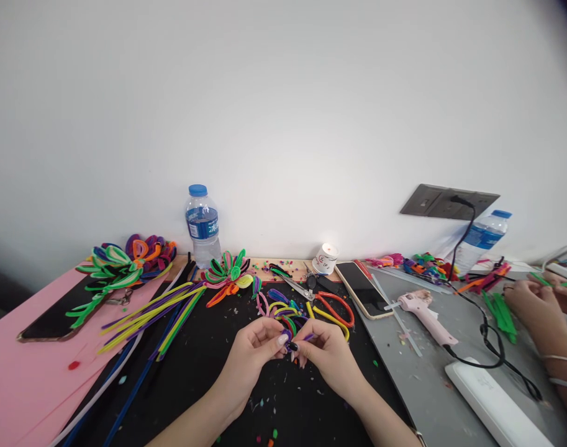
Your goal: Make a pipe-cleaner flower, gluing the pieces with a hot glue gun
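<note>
My left hand [259, 349] and my right hand [330, 355] meet low in the middle, above the black work surface [330, 403]. Fingers of both pinch a small purple pipe cleaner piece [289, 336]; the fingertips hide much of its shape. Just beyond them lies a pile of bent pipe cleaners [277, 297] in several colours. Scissors with red-orange handles [336, 309] rest behind my right hand. A pipe cleaner flower [227, 272] and a bundle of straight yellow, purple and green pipe cleaners [153, 310] lie to the left.
A water bottle [203, 226] and a white paper cup [326, 259] stand by the wall. Rightward are a phone [364, 288], a pink glue gun [425, 316] with its cord and a white power bank [492, 397]. Another person's hands [535, 310] hold green pieces at far right.
</note>
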`<state>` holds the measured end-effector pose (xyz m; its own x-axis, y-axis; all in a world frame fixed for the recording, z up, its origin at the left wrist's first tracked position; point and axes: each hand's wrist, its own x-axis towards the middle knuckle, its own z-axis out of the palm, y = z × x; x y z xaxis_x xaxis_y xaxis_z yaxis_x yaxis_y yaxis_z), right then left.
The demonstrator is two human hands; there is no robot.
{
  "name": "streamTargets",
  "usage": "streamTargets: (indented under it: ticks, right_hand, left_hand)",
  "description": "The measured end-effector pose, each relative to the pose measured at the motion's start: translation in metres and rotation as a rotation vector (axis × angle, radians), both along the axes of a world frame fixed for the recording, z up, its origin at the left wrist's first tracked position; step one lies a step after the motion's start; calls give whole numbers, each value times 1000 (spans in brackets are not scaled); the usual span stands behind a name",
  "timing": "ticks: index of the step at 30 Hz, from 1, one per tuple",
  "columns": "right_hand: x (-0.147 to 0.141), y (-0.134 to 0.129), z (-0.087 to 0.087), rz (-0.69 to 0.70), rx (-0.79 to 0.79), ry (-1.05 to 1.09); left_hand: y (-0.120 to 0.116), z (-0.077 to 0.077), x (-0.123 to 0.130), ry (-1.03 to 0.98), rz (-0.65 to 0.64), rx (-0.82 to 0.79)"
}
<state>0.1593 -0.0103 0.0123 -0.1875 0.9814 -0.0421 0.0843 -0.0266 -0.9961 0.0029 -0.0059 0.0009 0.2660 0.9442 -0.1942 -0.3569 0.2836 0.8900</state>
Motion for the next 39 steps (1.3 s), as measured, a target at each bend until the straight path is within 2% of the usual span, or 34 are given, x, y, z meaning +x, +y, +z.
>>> streamTargets:
  ticks: [10, 18, 39]
  right_hand:
    - [0, 1, 4, -23, 0, 64]
    - [4, 5, 4, -30, -5, 181]
    - [6, 4, 6, -45, -56, 66]
  left_hand:
    - [0, 0, -2, 11, 12, -1]
    - [-2, 2, -3, 84, -2, 79]
    - [-3, -1, -2, 137, -79, 213]
